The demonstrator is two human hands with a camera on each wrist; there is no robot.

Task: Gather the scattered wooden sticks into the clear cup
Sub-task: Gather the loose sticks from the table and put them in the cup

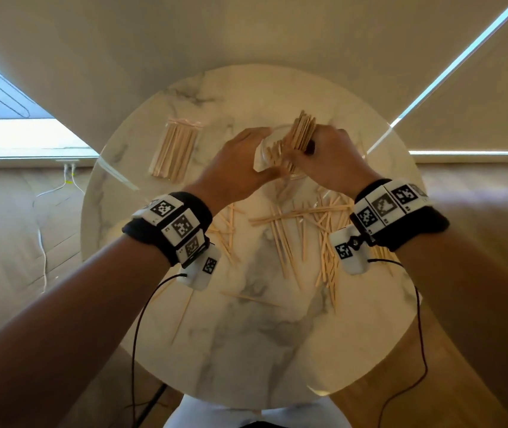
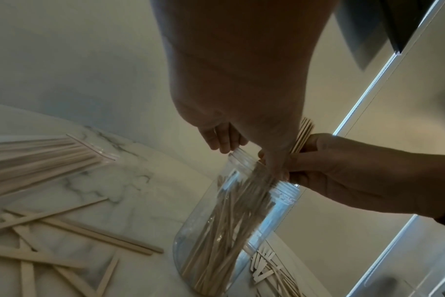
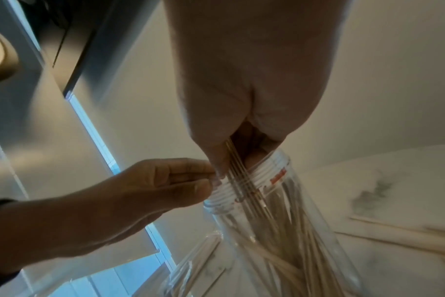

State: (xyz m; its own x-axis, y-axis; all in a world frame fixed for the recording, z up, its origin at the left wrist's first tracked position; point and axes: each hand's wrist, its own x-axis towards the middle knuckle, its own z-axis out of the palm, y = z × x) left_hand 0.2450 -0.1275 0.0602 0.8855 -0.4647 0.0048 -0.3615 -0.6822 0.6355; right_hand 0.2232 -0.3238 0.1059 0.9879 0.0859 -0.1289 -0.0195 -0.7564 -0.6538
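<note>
The clear cup [image 1: 267, 149] is a threaded plastic jar standing at the table's far middle, with several sticks in it [image 2: 224, 227]. My left hand [image 1: 259, 162] grips its neck, fingers on the far rim and thumb on the near side [image 2: 277, 160]. My right hand [image 1: 305, 149] holds a bundle of wooden sticks [image 1: 303, 129] upright over the mouth. Their lower ends pass through the neck [image 3: 238, 180] into the jar. More sticks lie scattered [image 1: 308, 230] on the marble table [image 1: 246, 350] nearer to me, under both wrists.
A clear bag of long sticks [image 1: 175, 149] lies left of the jar. Two single sticks [image 1: 246, 298] lie toward the table's front. A white cable [image 1: 42, 242] trails on the floor at left. Blinds hang behind the table.
</note>
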